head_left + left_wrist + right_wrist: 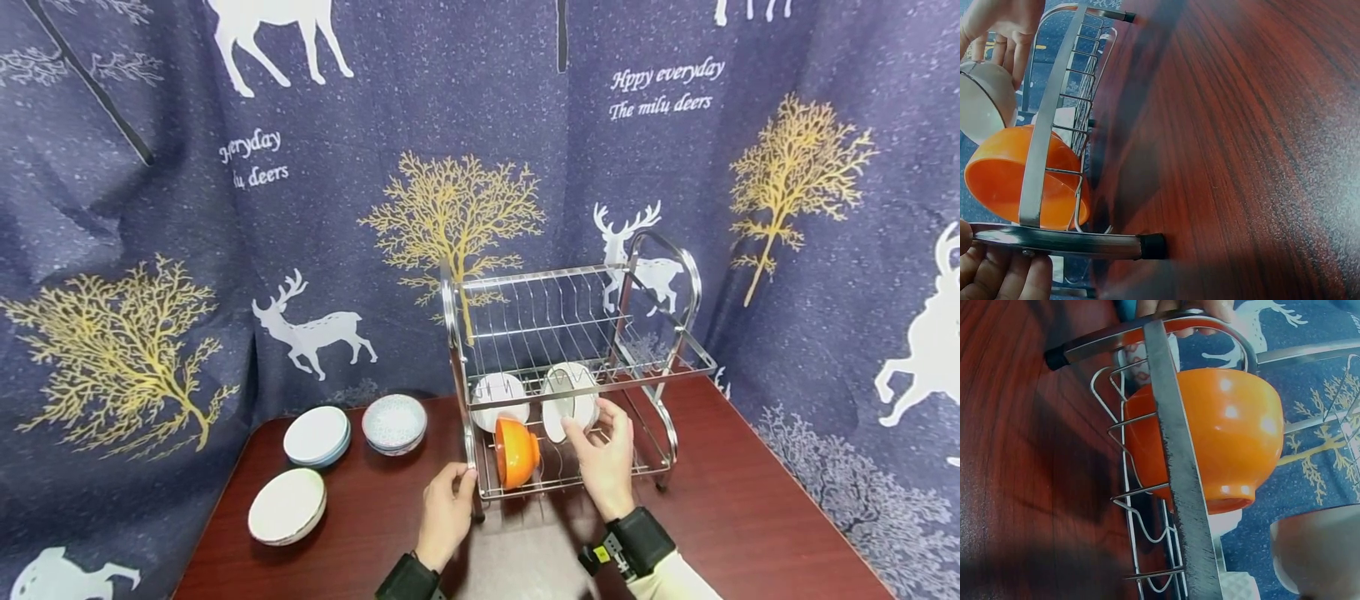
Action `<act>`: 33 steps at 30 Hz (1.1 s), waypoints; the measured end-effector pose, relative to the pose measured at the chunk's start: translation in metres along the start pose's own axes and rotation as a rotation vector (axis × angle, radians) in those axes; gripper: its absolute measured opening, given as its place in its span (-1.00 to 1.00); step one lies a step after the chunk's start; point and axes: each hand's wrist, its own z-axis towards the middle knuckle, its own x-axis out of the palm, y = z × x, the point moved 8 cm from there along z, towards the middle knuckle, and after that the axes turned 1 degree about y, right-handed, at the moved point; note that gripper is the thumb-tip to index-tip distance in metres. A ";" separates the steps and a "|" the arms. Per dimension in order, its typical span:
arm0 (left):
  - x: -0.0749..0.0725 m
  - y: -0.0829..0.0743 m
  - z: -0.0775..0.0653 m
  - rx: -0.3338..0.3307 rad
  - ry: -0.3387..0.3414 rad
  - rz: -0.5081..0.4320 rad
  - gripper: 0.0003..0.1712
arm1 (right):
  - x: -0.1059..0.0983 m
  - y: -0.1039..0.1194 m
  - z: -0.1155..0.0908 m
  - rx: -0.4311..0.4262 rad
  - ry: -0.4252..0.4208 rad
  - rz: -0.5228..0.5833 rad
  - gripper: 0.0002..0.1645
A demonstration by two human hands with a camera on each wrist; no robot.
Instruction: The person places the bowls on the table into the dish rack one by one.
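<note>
A two-tier metal dish rack (pixel 696 292) stands on the table. My left hand (pixel 447 507) grips its front left post, with thumb and fingers round the metal in the left wrist view. In my right hand (pixel 609 468) is a white bowl (pixel 555 418), pinched at its edge and tipped on its side over the lower tier. An orange bowl (pixel 516 454) leans on its side in that tier, between my hands, its mouth facing left. Behind it sits another white bowl (pixel 498 398). Wires and the right hand partly cover what lies behind the held bowl.
Left of the rack, on the red-brown table (pixel 360 508), are a speckled bowl (pixel 393 421), white bowls with a blue side (pixel 317 435) and a cream bowl (pixel 287 506). The rack's upper front bar (pixel 525 401) crosses above the right hand. A patterned cloth (pixel 315 217) hangs behind.
</note>
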 end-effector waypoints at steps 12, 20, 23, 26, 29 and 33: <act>0.000 0.001 0.000 0.002 -0.005 0.004 -0.97 | 0.006 -0.002 -0.006 -0.021 0.004 -0.117 -0.25; -0.001 0.002 -0.001 0.018 -0.015 0.004 -0.96 | 0.011 -0.008 -0.011 -0.031 0.031 -0.288 -0.24; -0.001 0.001 -0.001 0.023 -0.021 0.006 -0.95 | 0.015 -0.009 -0.013 -0.045 0.051 -0.327 -0.23; -0.002 -0.001 -0.002 0.030 -0.029 0.009 -0.94 | 0.018 -0.009 -0.015 -0.065 0.069 -0.358 -0.23; -0.002 -0.004 -0.002 0.035 -0.032 0.002 -0.95 | 0.022 -0.011 -0.019 -0.057 0.100 -0.369 -0.23; -0.003 -0.005 -0.002 0.040 -0.032 -0.001 -0.96 | 0.027 -0.014 -0.022 -0.025 0.134 -0.374 -0.24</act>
